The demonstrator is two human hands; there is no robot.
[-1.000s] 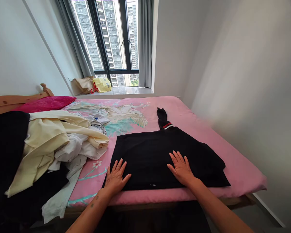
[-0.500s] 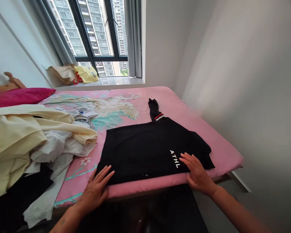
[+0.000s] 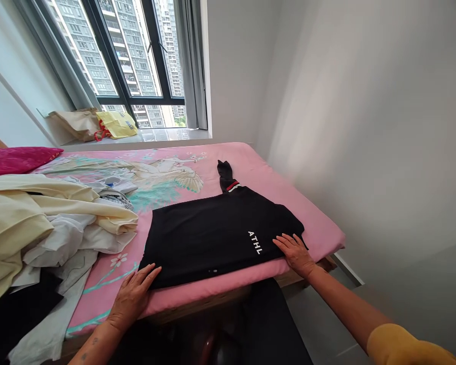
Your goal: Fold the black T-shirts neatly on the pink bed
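A black garment [image 3: 209,233] with white letters "ATHL" lies flat and partly folded on the pink bed sheet [image 3: 251,167]. One black sleeve with a red and white cuff sticks out at its far side. My left hand [image 3: 131,296] lies flat, fingers stretched, on the sheet at the garment's near left corner. My right hand [image 3: 294,252] rests flat on the garment's right edge, just right of the lettering, fingers spread. Neither hand holds anything.
A heap of cream, white and black clothes [image 3: 49,228] fills the left of the bed, with a magenta pillow [image 3: 15,159] behind. Paper and yellow bags [image 3: 99,124] sit on the window sill. A grey wall runs close along the right.
My right hand slid from the middle of the garment to its right edge, and the right part got folded, showing the lettering. My left hand moved to the near left corner. The view turned right.
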